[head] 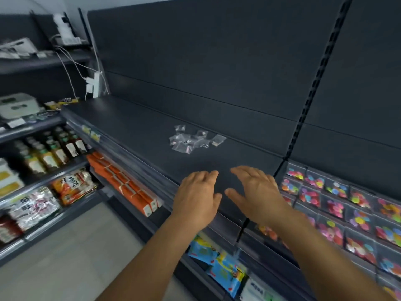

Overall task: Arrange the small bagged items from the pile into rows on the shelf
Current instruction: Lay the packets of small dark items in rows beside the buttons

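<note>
A loose pile of small clear plastic bags point(190, 140) lies on the dark grey shelf point(134, 127), near its back panel. Each bag holds something tiny and dark or pink. One bag point(218, 140) lies a little to the right of the pile. My left hand point(196, 197) and my right hand point(258, 191) hover side by side over the shelf's front part, nearer to me than the pile. Both palms face down with relaxed fingers, and neither holds anything.
Bags of colourful round pieces point(338, 205) fill the shelf to the right. Orange boxes point(128, 185) and blue packets point(219, 261) sit on lower shelves. Bottles point(52, 148) and snack packs point(71, 185) stand on the left unit. A white power strip point(93, 84) with cables hangs at the back left.
</note>
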### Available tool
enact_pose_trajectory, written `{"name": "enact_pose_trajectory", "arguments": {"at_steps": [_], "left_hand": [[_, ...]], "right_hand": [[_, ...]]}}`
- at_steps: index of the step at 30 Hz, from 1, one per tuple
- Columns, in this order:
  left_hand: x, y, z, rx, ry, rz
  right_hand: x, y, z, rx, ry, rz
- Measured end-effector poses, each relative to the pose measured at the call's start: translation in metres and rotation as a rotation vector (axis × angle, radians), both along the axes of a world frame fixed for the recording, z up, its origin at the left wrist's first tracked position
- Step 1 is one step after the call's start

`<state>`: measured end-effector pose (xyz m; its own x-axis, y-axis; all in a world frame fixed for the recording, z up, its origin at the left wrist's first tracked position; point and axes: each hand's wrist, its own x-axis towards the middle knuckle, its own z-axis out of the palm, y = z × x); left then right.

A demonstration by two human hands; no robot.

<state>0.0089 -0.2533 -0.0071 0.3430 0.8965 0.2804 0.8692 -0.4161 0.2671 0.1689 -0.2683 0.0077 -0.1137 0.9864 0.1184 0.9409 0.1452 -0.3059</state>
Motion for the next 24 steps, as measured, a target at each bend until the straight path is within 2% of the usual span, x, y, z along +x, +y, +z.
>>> {"name": "enact_pose_trajectory", "arguments": {"at_steps": [13,20,24], "left_hand": [[-0.058,0.159,-0.021,-0.116,0.022,0.081],[-0.066,0.206,-0.044,-0.224,0.200,-0.024],[-0.076,0.222,-0.046,-0.204,0.174,-0.106]], "right_hand": [[-0.054,0.181,-0.024,-0.117,0.016,0.046],[-0.070,0.246,-0.047,-0.207,-0.074,0.074],[-0.068,0.251,-0.057,-0.199,-0.104,0.093]]}}
